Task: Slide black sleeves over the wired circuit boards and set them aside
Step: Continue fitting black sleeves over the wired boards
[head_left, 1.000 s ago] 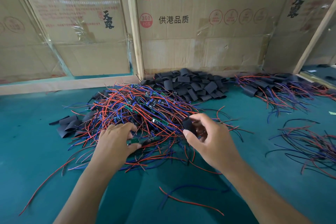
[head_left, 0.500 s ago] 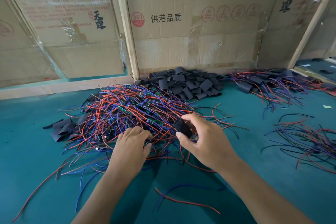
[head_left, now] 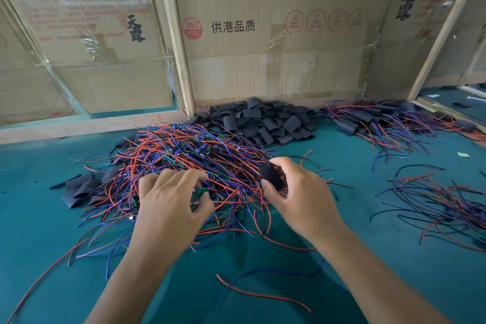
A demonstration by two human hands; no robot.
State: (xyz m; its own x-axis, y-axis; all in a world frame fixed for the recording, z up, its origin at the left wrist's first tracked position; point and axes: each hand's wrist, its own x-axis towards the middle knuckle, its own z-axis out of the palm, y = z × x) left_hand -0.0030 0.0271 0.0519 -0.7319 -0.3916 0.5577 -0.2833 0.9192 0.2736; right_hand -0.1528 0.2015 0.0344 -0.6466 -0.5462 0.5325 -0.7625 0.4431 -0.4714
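R hand [head_left: 302, 200] pinches black sleeve [head_left: 272, 177]; L hand [head_left: 171, 202] grips circuit board [head_left: 200, 193] in pile mid-tabletop. Free wires first, then slide on.

A green circuit board [head_left: 199, 194] is pinched by the left hand [head_left: 171, 208], while a black sleeve [head_left: 272, 176] is gripped by the right hand [head_left: 302, 200].

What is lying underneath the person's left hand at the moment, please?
The left hand rests on the tangle of red and blue wires, its fingers gripping a small green circuit board. Whatever lies beneath the palm is covered.
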